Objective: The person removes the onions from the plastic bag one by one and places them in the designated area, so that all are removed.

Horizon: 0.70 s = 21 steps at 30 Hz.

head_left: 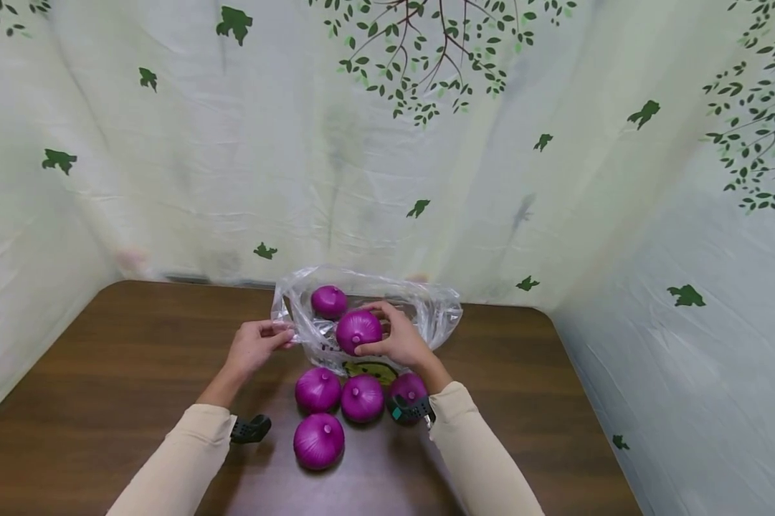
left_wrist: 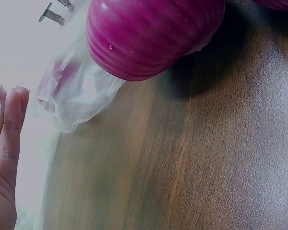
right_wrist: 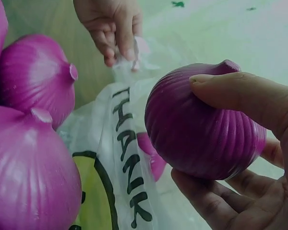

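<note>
A purple onion [right_wrist: 201, 129] is gripped between the thumb and fingers of my right hand [head_left: 401, 338], over the mouth of a clear plastic bag [head_left: 441, 315]. With thumb and fingertips, my left hand [head_left: 253, 351] pinches the bag's left edge. Another onion [head_left: 329, 302] lies inside the bag at the far left. The bag's front carries black lettering and a yellow print [head_left: 371, 370]. On the table just before the bag stand an onion [head_left: 317, 390], a second onion [head_left: 362, 398] and a third onion [head_left: 408, 390], partly covered by my right wrist.
One more onion [head_left: 319, 441] sits nearer to me on the brown wooden table [head_left: 522, 430]. A white curtain [head_left: 264, 143] with leaf prints hangs behind the table and along both sides. Each wrist wears a black strap [head_left: 250, 428].
</note>
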Each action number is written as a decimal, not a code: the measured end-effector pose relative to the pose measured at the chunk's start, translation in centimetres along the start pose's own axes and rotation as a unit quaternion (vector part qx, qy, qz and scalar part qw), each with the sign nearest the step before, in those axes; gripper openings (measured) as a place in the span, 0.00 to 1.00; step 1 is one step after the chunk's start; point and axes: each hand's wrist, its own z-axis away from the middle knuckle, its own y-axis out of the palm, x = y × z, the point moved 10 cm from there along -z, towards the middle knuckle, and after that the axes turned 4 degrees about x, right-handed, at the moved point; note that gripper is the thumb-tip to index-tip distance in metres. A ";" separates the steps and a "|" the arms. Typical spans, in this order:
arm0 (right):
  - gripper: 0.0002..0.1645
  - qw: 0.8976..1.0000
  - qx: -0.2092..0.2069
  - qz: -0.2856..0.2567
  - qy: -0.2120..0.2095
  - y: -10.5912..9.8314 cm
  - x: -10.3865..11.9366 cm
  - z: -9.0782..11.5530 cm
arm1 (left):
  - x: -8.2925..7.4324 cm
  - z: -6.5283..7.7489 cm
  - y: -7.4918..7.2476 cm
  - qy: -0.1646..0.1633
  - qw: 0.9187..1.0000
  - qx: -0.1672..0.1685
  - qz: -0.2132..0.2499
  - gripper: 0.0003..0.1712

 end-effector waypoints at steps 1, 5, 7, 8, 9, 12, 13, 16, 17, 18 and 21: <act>0.41 1.000 0.002 -0.003 -0.005 0.1 0.2 0.2 | 0.0 0.0 0.0 0.000 1.000 0.001 0.003 0.19; 0.40 0.999 0.009 -0.028 -0.023 0.3 0.8 1.1 | 0.2 0.0 0.0 0.002 1.000 0.003 0.008 0.19; 0.40 0.998 0.012 -0.049 -0.030 0.4 1.0 1.5 | 0.2 0.0 0.1 0.002 1.000 0.005 0.007 0.19; 0.40 0.998 0.015 -0.061 -0.032 0.5 1.0 1.8 | 0.3 0.0 0.1 0.002 1.000 0.005 0.005 0.19; 0.40 0.997 0.019 -0.069 -0.033 0.6 1.3 2.2 | 0.3 -0.1 0.1 0.000 1.000 0.005 0.003 0.19; 0.40 0.995 0.027 -0.087 -0.034 0.7 2.5 3.4 | 0.4 -0.1 0.1 -0.006 1.000 0.003 -0.008 0.18; 0.40 0.995 0.029 -0.092 -0.032 0.7 2.9 3.8 | 0.5 -0.2 0.1 -0.007 1.000 0.003 -0.012 0.18; 0.40 0.995 0.023 -0.096 -0.032 0.6 3.7 4.8 | 0.4 -0.2 0.2 -0.007 1.000 0.003 -0.015 0.19; 0.40 0.994 0.022 -0.099 -0.033 0.6 3.7 4.9 | 0.4 -0.2 0.2 -0.006 1.000 0.004 -0.013 0.19; 0.40 0.994 0.022 -0.102 -0.034 0.6 3.7 5.0 | 0.4 -0.2 0.3 -0.005 1.000 0.004 -0.012 0.19; 0.40 0.993 0.025 -0.109 -0.036 1.0 3.6 5.2 | 0.4 -0.2 0.3 -0.005 1.000 0.003 -0.008 0.19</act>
